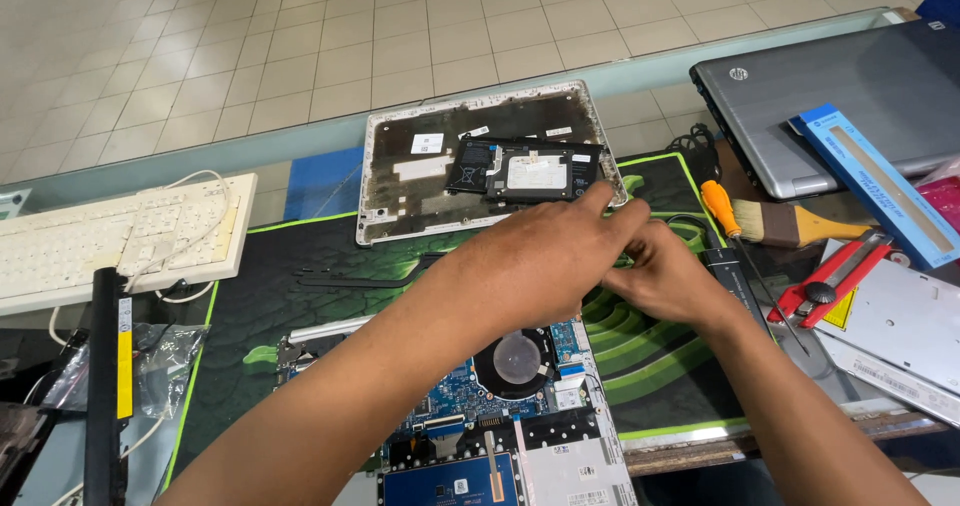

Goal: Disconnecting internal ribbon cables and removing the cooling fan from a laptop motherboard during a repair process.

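An opened laptop base point(500, 406) lies on a green and black mat point(300, 276), showing its round fan point(516, 358), circuit board and a blue battery point(450, 481). Behind it rests the removed silver bottom cover point(400, 181) with black parts on it. My left hand point(535, 261) reaches across the base, its fingers stretched toward the cover's right corner. My right hand point(665, 278) sits just right of it with fingers curled, touching the left hand's fingertips. Whatever lies between the two hands is hidden.
A white keyboard point(110, 236) and a long black bar with a yellow label point(105, 366) lie at the left. At the right are a closed grey laptop point(840, 96), a blue box point(880, 181), a paintbrush point(800, 224), an orange-handled screwdriver point(722, 211), a red utility knife point(835, 278) and a silver drive point(905, 331).
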